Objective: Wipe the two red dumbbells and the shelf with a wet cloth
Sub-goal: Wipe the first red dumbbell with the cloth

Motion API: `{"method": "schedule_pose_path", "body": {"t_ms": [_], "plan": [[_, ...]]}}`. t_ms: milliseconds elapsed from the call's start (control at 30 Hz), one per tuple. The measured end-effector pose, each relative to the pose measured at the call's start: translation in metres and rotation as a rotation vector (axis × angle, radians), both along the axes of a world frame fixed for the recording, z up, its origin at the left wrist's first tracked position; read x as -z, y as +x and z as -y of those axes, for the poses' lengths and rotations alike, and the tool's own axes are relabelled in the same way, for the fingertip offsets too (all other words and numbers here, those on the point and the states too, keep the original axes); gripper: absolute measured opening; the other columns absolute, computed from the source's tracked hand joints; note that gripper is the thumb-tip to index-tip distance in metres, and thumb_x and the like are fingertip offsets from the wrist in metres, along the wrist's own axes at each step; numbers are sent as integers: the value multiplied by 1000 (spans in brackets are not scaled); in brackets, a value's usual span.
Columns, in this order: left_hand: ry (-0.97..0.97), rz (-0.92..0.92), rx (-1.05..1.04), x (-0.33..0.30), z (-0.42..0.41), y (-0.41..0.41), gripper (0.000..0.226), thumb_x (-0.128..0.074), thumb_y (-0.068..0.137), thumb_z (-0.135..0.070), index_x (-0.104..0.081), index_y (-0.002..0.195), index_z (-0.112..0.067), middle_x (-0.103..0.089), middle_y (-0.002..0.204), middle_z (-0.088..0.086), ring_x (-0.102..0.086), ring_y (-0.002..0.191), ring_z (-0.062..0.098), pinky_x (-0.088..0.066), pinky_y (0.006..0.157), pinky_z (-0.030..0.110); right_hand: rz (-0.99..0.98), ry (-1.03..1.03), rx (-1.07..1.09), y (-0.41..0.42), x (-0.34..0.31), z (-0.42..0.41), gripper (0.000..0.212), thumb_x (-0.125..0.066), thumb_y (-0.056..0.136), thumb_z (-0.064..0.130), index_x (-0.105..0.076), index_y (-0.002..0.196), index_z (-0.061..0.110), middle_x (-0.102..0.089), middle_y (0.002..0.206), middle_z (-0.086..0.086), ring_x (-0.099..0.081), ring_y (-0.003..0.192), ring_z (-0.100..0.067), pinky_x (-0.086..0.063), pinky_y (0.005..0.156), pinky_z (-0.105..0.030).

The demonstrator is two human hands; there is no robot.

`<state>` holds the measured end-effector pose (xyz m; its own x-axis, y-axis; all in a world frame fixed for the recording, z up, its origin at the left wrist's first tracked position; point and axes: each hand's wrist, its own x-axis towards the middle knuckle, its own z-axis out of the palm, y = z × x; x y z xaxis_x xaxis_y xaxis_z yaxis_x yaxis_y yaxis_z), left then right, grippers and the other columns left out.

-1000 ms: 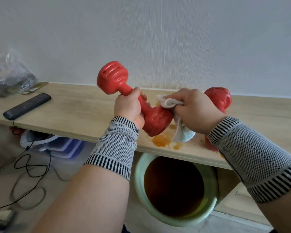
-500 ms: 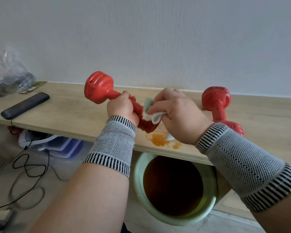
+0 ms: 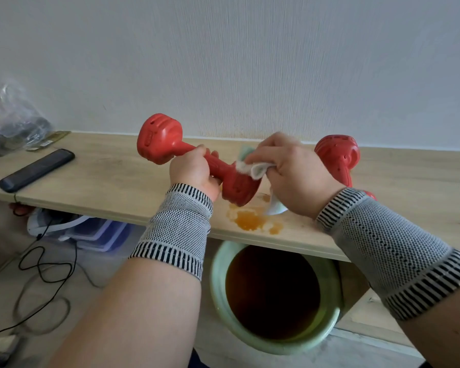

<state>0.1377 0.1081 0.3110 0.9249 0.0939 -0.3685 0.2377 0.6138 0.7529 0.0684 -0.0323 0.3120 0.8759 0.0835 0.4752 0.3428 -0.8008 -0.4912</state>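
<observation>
Dumbbell one (image 3: 197, 160) is up off the shelf (image 3: 112, 176), tilted, its far head raised to the left and its near head low over an orange stain (image 3: 250, 221). Our left hand (image 3: 194, 173) grips the handle with fingers curled round it. Our right hand (image 3: 292, 171) pinches a bunched white cloth (image 3: 252, 168) and presses it against the near head where it meets the handle; a cloth corner hangs down to the shelf. Dumbbell two (image 3: 337, 158) stands on the shelf behind our right hand, partly hidden. A remote (image 3: 36, 170) lies well to the left.
</observation>
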Motion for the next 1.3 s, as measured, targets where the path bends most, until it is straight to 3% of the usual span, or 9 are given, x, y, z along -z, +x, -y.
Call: {"method": "schedule_pose_path", "body": {"t_ms": [100, 267, 367, 533, 633, 767, 900, 1033, 1300], "plan": [[32, 25, 13, 2, 5, -3, 9, -54, 95, -6, -57, 87, -6, -60, 86, 4, -65, 79, 18, -56, 62, 35, -24, 49, 40, 1, -2, 4, 39, -43, 86, 0, -71, 105, 18, -59, 109, -4, -55, 100, -23, -42, 84, -31], [50, 38, -19, 6, 3, -2, 14, -55, 95, -7, -57, 81, -8, -60, 81, 4, -62, 70, 16, -53, 59, 28, 30, -53, -91, -6, 1, -10, 39, -38, 80, 11, -74, 93, 19, -60, 100, -3, -51, 92, -26, -41, 79, -31], [-8, 52, -34, 4, 6, -4, 15, -53, 96, -7, -55, 81, -9, -57, 78, 3, -59, 62, 15, -50, 55, 26, -88, 115, 20, 0, -1, 3, 34, -43, 89, 5, -71, 101, 20, -62, 105, -3, -58, 93, -20, -44, 79, -28], [-83, 42, -36, 0, 4, -4, 12, -55, 95, -9, -54, 83, -11, -57, 73, 2, -58, 57, 14, -51, 54, 27, -156, 338, 98, 3, 0, 9, 27, -49, 88, 4, -71, 85, 18, -66, 77, 4, -61, 78, -13, -47, 72, -26], [-139, 15, -59, 0, 1, 0, 14, -53, 96, -9, -52, 82, -11, -55, 70, 1, -56, 54, 12, -50, 52, 26, -43, 260, 52, -1, -3, 0, 29, -47, 84, 4, -72, 90, 18, -63, 95, 2, -60, 91, -18, -46, 79, -28], [-182, -5, -60, 1, -2, 0, 13, -51, 97, -9, -49, 85, -10, -52, 72, 1, -54, 56, 12, -49, 49, 23, 102, 39, -82, -7, -2, -13, 42, -33, 78, 19, -74, 86, 16, -63, 98, -3, -56, 90, -25, -45, 78, -31], [-164, -8, -45, 3, -1, -1, 12, -54, 95, -9, -51, 84, -10, -55, 67, 2, -56, 50, 13, -49, 49, 24, -52, 248, 32, 4, -1, 2, 29, -47, 84, 2, -72, 89, 17, -66, 94, -2, -61, 88, -20, -48, 78, -32], [-191, 5, 6, 1, -2, -3, 6, -58, 94, -11, -54, 89, -11, -57, 70, 2, -58, 52, 14, -51, 53, 27, -190, 472, 84, 8, 2, 10, 31, -49, 86, 4, -59, 64, 22, -58, 63, 4, -53, 64, -11, -43, 64, -28], [-224, 17, -2, 6, -3, 6, 12, -51, 97, -11, -48, 86, -12, -52, 70, 1, -54, 50, 11, -49, 47, 23, 21, 192, -80, -8, -8, -11, 35, -41, 73, 12, -75, 84, 18, -60, 95, 6, -56, 89, -12, -45, 77, -23]]}}
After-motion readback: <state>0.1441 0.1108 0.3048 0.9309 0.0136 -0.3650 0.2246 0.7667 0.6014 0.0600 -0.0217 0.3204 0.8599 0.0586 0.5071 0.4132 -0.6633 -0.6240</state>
